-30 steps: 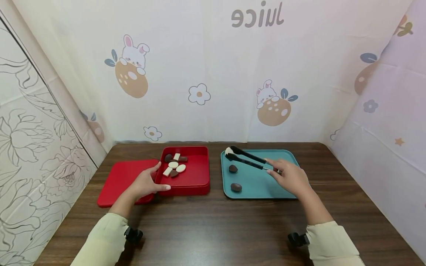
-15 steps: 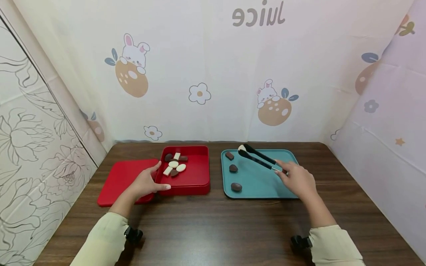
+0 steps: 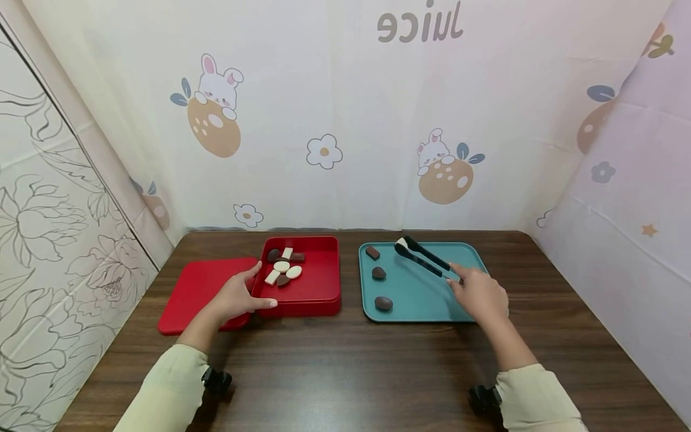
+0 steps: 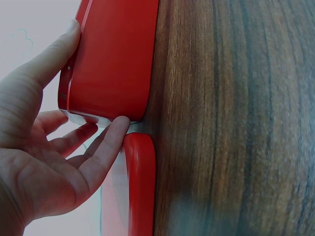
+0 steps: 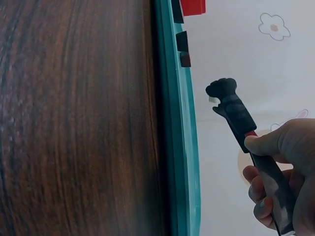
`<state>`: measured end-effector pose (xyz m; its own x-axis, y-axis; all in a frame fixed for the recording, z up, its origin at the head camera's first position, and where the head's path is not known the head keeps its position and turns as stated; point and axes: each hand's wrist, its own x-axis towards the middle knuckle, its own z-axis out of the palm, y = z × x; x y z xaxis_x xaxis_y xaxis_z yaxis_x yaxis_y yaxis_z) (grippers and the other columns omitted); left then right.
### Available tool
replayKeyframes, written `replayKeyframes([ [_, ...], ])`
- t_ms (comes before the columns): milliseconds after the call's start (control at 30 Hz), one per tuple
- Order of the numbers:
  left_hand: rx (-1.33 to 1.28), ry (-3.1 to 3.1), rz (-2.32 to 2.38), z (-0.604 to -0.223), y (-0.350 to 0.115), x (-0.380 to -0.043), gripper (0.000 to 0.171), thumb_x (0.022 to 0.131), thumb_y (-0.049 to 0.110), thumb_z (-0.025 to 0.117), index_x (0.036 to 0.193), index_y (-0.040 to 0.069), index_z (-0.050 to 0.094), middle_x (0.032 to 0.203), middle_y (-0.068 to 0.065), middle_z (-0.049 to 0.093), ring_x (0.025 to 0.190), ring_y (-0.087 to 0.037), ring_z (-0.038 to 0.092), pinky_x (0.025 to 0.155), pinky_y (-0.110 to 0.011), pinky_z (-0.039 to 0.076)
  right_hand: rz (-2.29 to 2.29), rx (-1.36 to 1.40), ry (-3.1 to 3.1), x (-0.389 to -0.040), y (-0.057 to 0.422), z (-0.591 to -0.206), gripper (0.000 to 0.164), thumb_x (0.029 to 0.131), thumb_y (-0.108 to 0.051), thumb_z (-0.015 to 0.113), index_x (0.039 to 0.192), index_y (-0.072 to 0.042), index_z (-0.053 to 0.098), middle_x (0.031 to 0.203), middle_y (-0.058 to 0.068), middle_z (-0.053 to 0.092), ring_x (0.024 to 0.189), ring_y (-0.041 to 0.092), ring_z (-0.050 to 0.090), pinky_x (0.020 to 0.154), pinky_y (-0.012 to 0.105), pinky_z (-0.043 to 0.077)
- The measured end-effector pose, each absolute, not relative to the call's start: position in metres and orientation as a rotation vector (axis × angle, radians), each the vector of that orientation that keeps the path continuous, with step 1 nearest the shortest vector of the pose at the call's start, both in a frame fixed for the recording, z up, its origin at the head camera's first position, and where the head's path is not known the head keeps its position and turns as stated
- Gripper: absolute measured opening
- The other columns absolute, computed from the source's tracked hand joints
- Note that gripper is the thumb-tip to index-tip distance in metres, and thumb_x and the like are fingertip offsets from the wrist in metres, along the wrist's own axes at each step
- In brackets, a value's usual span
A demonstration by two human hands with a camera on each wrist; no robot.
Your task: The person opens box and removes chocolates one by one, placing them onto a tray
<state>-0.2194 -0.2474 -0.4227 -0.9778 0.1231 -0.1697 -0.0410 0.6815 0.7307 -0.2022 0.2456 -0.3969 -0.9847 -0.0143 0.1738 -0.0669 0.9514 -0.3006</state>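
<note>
My left hand (image 3: 236, 296) holds the near left corner of an uncovered red box (image 3: 320, 281), thumb along its front rim and fingers against its side. Several dark and white chocolate pieces (image 3: 281, 266) lie in the box's left part. In my right hand (image 3: 480, 294) is a pair of black-tipped tongs (image 3: 430, 255), pointing left over the teal tray (image 3: 426, 306). A white chocolate piece (image 3: 402, 243) sits pinched between the tong tips, mostly covered by them. In the right wrist view the tongs (image 5: 238, 115) are raised above the tray's rim.
Along the tray's left side lie a brown rectangular chocolate (image 3: 372, 253), a dark pointed one (image 3: 378, 273) and a dark oval one (image 3: 384, 303). A flat red lid (image 3: 197, 291) lies left of the box. A printed curtain (image 3: 345, 90) hangs behind the wooden table (image 3: 345, 372).
The tongs with the white piece have moved right and slightly lower, away from the tray's back left corner, uncovering the brown rectangular chocolate there. My left hand and the box have stayed put.
</note>
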Motion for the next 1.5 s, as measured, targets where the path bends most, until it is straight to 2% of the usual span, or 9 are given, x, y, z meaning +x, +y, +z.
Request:
replayKeyframes([
  [167,0.069,2.689,1.180,-0.423,-0.247,-0.219,0.117,0.067,0.049,0.086,0.156,0.009,0.022,0.146,-0.026,0.038,0.128,-0.042,0.038,0.083,-0.046,0.056,0.450,0.009,-2.989,-0.206,0.242,-0.398,0.048,0.095,-0.026,0.064,0.139,-0.009,0.055,0.088,0.013,0.066,0.058,0.019,0.052,0.041,0.034,0.037],
  [267,0.069,2.693,1.176,-0.423,-0.247,-0.219,0.116,0.067,0.049,0.086,0.156,0.009,0.022,0.146,-0.026,0.038,0.129,-0.043,0.038,0.083,-0.046,0.056,0.446,-0.006,-3.025,-0.207,0.241,-0.399,0.048,0.096,-0.027,0.062,0.139,-0.009,0.054,0.106,0.022,0.066,0.060,0.022,0.054,0.041,0.035,0.036],
  [433,0.067,2.693,1.172,-0.422,-0.247,-0.219,0.116,0.067,0.048,0.086,0.156,0.009,0.022,0.146,-0.026,0.037,0.129,-0.043,0.037,0.084,-0.046,0.056,0.443,-0.020,-3.089,-0.210,0.239,-0.399,0.049,0.098,-0.029,0.059,0.142,-0.009,0.052,0.132,0.029,0.054,0.078,0.036,0.061,0.043,0.035,0.036],
  [567,0.066,2.694,1.172,-0.422,-0.247,-0.219,0.115,0.068,0.047,0.086,0.156,0.009,0.022,0.146,-0.026,0.037,0.129,-0.043,0.037,0.084,-0.047,0.056,0.437,-0.048,-3.147,-0.212,0.237,-0.395,0.050,0.099,-0.030,0.056,0.144,-0.010,0.049,0.135,0.029,0.052,0.093,0.043,0.060,0.049,0.037,0.041],
  [967,0.073,2.695,1.168,-0.423,-0.249,-0.221,0.114,0.069,0.045,0.087,0.156,0.010,0.022,0.147,-0.025,0.038,0.130,-0.041,0.038,0.084,-0.047,0.055,0.474,-0.068,-3.225,-0.216,0.233,-0.379,0.054,0.097,-0.031,0.058,0.143,-0.006,0.048,0.120,0.028,0.061,0.069,0.026,0.058,0.043,0.035,0.039],
  [1200,0.080,2.694,1.169,-0.422,-0.249,-0.222,0.114,0.069,0.046,0.086,0.156,0.011,0.022,0.147,-0.024,0.038,0.129,-0.040,0.039,0.085,-0.047,0.055,0.488,-0.058,-3.174,-0.216,0.234,-0.376,0.054,0.096,-0.032,0.058,0.143,-0.007,0.048,0.132,0.031,0.053,0.078,0.034,0.061,0.043,0.036,0.042],
  [1267,0.081,2.699,1.163,-0.422,-0.249,-0.222,0.115,0.068,0.047,0.086,0.156,0.011,0.022,0.147,-0.024,0.038,0.129,-0.040,0.039,0.085,-0.047,0.055,0.490,-0.037,-3.138,-0.217,0.235,-0.377,0.054,0.096,-0.032,0.058,0.143,-0.007,0.049,0.124,0.029,0.058,0.072,0.032,0.060,0.042,0.035,0.040],
  [1367,0.079,2.698,1.162,-0.423,-0.250,-0.222,0.116,0.067,0.049,0.086,0.156,0.011,0.022,0.146,-0.024,0.038,0.129,-0.040,0.039,0.084,-0.046,0.055,0.492,0.005,-3.083,-0.217,0.236,-0.378,0.054,0.095,-0.032,0.059,0.143,-0.008,0.050,0.094,0.020,0.068,0.060,0.025,0.055,0.040,0.033,0.037],
  [1500,0.078,2.696,1.165,-0.423,-0.250,-0.222,0.117,0.066,0.050,0.086,0.156,0.011,0.022,0.147,-0.024,0.038,0.129,-0.040,0.039,0.084,-0.046,0.056,0.503,0.055,-3.008,-0.217,0.234,-0.380,0.054,0.094,-0.032,0.062,0.141,-0.009,0.052,0.069,0.004,0.059,0.052,0.019,0.047,0.038,0.031,0.032],
])
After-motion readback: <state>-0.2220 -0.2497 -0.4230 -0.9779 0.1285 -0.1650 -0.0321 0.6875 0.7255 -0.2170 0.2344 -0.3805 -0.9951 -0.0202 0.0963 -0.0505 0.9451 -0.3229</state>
